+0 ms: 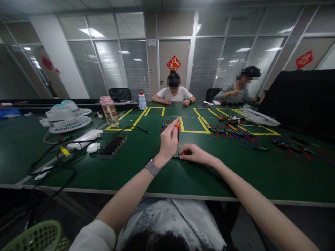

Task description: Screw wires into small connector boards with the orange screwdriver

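My left hand [168,141] is closed around the orange-and-black handle of a screwdriver [178,131], its fingers pointing up and away from me. The thin shaft runs straight down to a small green circuit board [177,156] on the table. Beside the shaft, my right hand [195,153] pinches the board's right end with thumb and fingers. A dark piece and a bit of red show under its curled fingers, too small to name. Just beyond my left hand lies a small bunch of boards with red and blue wires [165,125].
Wired boards [235,133] lie in a row to the right. On the left are white fans [68,116], a drink bottle [110,111], a power strip [85,138], a white mouse [92,147] and black cables. Yellow tape [195,131] marks the green table [146,174]. Two people sit across.
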